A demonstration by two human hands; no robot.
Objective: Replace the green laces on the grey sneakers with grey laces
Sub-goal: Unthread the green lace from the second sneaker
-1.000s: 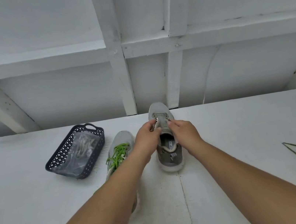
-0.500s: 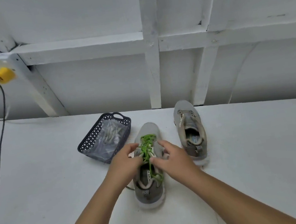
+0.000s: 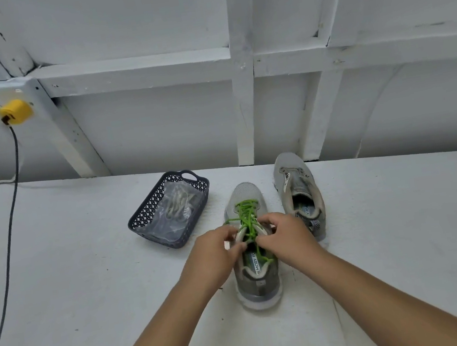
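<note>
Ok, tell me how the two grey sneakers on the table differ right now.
The near sneaker is threaded with its green lace; the far sneaker shows no green lace. The left hand and right hand grip the near sneaker at the lace; the far sneaker lies untouched, to its right near the wall. Both are grey, toes pointing away.

even soft light, bowed edges

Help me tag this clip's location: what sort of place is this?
Probably a workshop or utility room: a plain white table against a white-painted timber-framed wall, with a yellow plug and black cable beside it.
</note>
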